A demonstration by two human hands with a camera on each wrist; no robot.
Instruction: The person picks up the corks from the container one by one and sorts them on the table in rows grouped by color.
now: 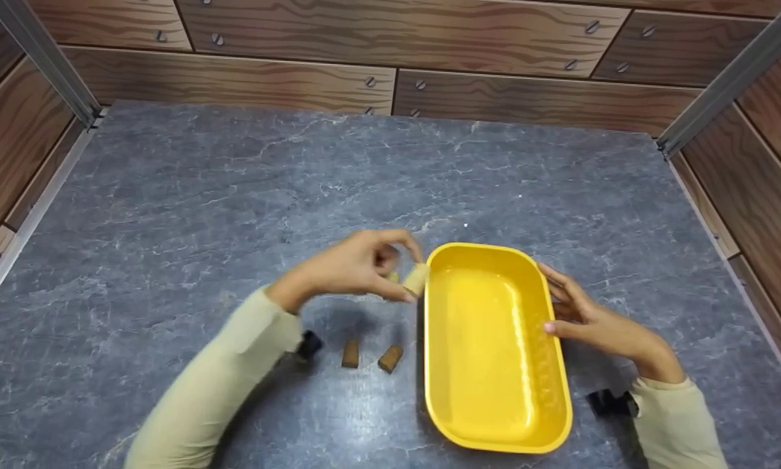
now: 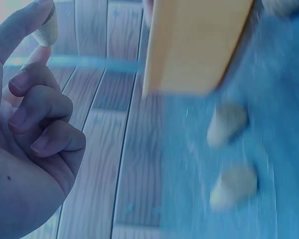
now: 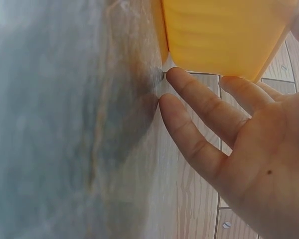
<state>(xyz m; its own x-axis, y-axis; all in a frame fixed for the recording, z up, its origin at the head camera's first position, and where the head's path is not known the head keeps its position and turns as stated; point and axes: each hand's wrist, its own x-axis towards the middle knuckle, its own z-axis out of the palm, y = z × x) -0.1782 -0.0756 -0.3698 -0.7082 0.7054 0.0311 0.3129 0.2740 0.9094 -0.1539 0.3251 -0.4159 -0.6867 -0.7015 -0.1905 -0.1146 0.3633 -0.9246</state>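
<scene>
My left hand (image 1: pixel 364 264) pinches a pale, tapered cork (image 1: pixel 416 280) between thumb and index finger, beside the left rim of a yellow plastic tub (image 1: pixel 432 365). In the left wrist view the cork (image 2: pixel 47 30) sits at the fingertips, while the other fingers curl loosely. Another pale piece (image 1: pixel 393 277) is partly hidden by this hand. Below it, two brown corks (image 1: pixel 350 354) lie on the table. On the tub's right side, my right hand (image 1: pixel 592 326) holds the wall, thumb at the rim and fingers outside; the right wrist view shows those fingers (image 3: pixel 204 107) extended low against the tub.
A grey marbled tabletop (image 1: pixel 234 182) carries everything. Wood-patterned panels (image 1: pixel 299 78) stand at the back and both sides, with metal posts (image 1: pixel 722 78) in the corners. Small black devices (image 1: pixel 309 345) sit at both wrists. Tiny white specks (image 1: pixel 466 225) dot the table beyond the tub.
</scene>
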